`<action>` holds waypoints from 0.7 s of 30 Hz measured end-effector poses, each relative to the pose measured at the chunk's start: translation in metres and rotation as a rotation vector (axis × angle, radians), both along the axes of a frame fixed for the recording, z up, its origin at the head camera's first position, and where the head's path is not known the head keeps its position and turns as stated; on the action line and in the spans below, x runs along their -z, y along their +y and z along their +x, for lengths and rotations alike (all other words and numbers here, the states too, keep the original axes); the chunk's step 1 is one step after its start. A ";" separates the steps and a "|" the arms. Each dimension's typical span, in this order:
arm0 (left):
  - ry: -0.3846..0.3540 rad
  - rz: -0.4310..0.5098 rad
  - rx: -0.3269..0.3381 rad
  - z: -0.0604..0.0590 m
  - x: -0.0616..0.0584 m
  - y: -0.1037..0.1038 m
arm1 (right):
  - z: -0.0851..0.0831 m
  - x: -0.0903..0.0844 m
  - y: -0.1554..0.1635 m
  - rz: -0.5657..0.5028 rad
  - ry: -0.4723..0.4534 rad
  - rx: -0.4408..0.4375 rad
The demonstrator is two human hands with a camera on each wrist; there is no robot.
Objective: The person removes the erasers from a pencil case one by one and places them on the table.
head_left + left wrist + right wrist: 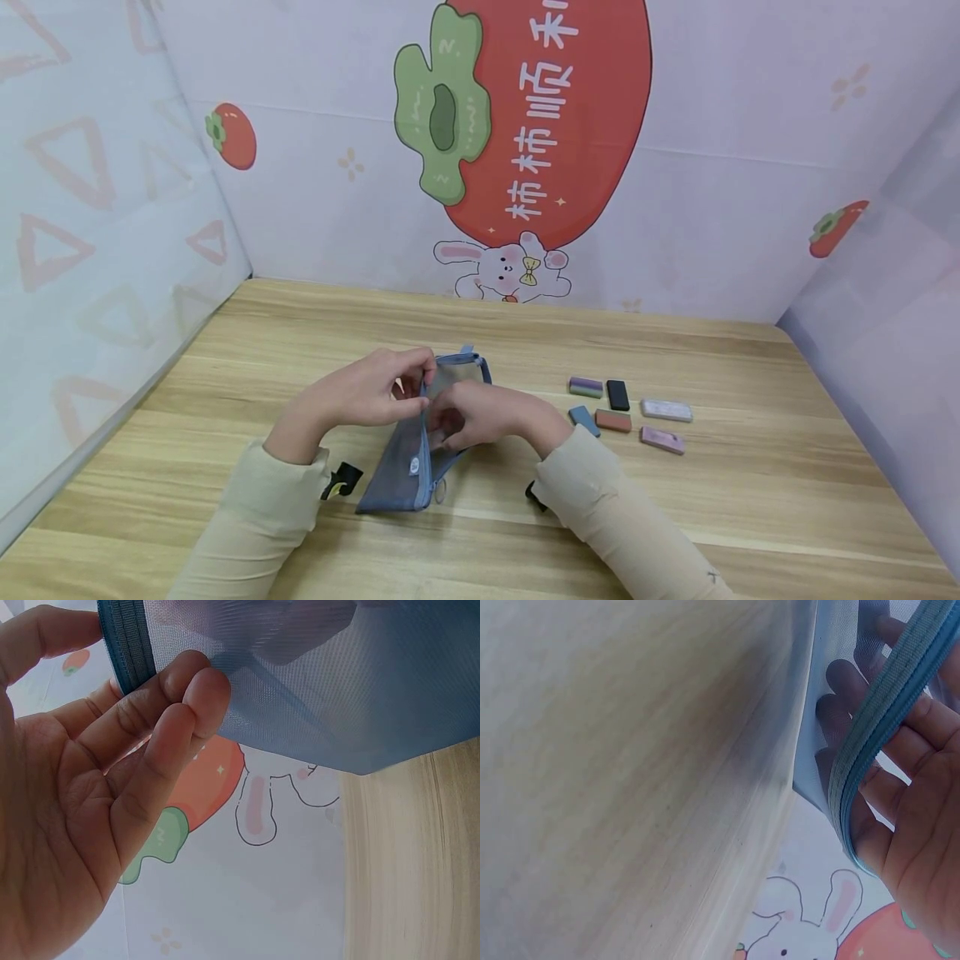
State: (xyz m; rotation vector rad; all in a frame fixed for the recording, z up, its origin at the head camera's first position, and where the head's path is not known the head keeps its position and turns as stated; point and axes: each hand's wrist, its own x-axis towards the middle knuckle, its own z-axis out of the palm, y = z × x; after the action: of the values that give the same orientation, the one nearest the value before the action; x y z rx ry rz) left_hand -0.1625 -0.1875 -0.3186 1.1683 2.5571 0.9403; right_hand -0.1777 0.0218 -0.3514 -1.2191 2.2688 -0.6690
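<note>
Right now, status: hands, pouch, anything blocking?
Left hand pinches blue mesh pouch at its zipper edge. Right hand holds the opening, fingers inside. Six small blocks lie apart, right of the pouch.

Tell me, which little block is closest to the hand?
The blue block. It lies nearest the right hand, at the left edge of the group, beside the red-brown block.

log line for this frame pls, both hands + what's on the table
left hand: pinches zipper edge of blue mesh pouch | right hand: fingers inside pouch, holding opening | pouch: open, partly lifted | six small blocks: on table, right of pouch
</note>
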 end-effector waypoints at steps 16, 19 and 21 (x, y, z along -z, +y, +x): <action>0.002 -0.009 0.001 0.000 -0.001 0.000 | 0.000 0.000 0.009 -0.021 -0.008 0.038; 0.000 -0.010 0.000 -0.001 0.000 0.000 | 0.000 -0.001 0.011 -0.026 -0.004 0.047; -0.004 -0.007 0.003 -0.001 0.000 0.000 | 0.000 -0.001 0.012 -0.029 -0.002 0.050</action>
State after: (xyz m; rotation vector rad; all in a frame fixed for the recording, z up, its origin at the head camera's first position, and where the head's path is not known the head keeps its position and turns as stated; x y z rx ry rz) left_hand -0.1634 -0.1879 -0.3189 1.1672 2.5529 0.9308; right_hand -0.1776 0.0342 -0.3507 -1.1785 2.3019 -0.7236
